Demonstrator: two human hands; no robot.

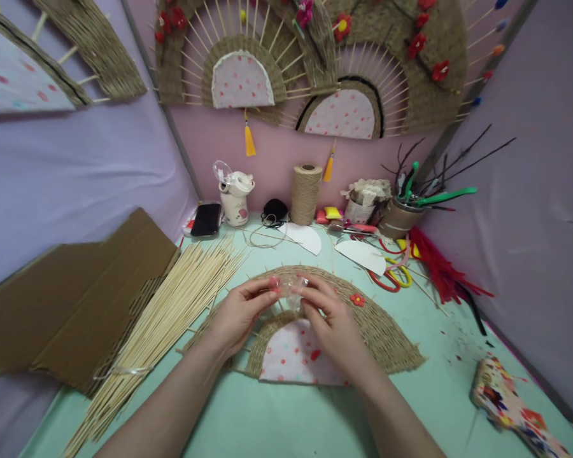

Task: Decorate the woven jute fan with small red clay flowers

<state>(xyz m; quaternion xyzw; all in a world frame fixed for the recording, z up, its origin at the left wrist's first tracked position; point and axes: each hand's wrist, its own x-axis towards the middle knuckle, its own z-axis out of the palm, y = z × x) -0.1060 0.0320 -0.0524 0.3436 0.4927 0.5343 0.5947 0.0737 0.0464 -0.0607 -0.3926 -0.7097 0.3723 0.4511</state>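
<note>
Above the woven fan, I pinch a small clear plastic wrapper between both hands. My left hand is closed on its left end, where something pinkish-red shows at the fingertips. My right hand grips the other end with thumb and fingers. Below them lies the half-round twine fan with thin stick ribs. A red flower with a yellow centre sits on its right side. At its base is a white cloth half-circle with red dots, partly hidden by my right hand.
At left lie a bundle of thin sticks and brown cardboard. Along the back stand a white jug, a twine spool and a can of tools. Scissors and a colourful patterned object lie at right.
</note>
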